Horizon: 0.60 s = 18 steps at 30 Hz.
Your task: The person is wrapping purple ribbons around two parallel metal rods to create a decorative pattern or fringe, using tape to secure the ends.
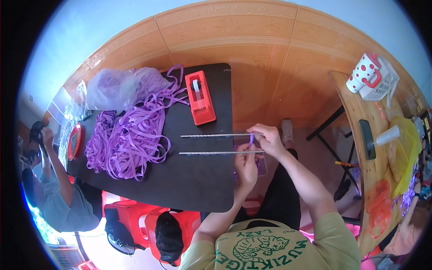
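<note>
Two thin metal rods with twisted left ends, a far rod (216, 135) and a near rod (211, 153), lie side by side on the dark table and stick out past its right edge. A short piece of purple ribbon (251, 139) is at the far rod's free end. My right hand (270, 138) is closed there, its fingertips pinching the ribbon by the rod. Lower down, my left hand (246, 167) is closed by the near rod, pinching the ribbon's lower part between thumb and fingers. The exact wrap of the ribbon is too small to tell.
A heap of purple ribbon (135, 141), a clear plastic bag (110, 90) and a red tape dispenser (207, 116) occupy the dark table (193, 189). Below my hands sits a clear box (262, 167). A wooden table (353, 96) stands right; another person (74, 207) sits left.
</note>
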### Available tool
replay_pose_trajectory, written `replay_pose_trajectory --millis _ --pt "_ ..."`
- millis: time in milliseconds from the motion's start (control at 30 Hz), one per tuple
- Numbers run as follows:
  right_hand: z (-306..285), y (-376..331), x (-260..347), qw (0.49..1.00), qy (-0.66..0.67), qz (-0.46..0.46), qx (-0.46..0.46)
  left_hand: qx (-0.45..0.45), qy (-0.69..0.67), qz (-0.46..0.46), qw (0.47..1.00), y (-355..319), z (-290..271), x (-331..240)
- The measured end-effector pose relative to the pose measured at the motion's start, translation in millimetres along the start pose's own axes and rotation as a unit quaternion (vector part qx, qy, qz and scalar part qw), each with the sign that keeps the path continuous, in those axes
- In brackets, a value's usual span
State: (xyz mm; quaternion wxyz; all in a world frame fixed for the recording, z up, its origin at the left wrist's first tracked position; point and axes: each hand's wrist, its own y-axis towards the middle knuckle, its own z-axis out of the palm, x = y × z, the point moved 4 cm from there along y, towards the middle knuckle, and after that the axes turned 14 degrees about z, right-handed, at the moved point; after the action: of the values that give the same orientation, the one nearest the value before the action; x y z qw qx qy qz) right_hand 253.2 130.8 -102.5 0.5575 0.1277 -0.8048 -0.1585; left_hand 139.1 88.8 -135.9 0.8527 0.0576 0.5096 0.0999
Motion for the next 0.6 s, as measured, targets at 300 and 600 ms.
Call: replay_pose_trajectory --millis 300,600 --pt "23.2 -36.2 -15.9 0.983 0.084 0.129 -0.1 0.038 0.136 0.143 0.98 7.6 -18.5 9.6" --pt "57.3 -105.1 -75.4 0.926 0.256 0.273 -0.047 0.0 0.032 0.0 0.999 8.2 -14.5 9.0"
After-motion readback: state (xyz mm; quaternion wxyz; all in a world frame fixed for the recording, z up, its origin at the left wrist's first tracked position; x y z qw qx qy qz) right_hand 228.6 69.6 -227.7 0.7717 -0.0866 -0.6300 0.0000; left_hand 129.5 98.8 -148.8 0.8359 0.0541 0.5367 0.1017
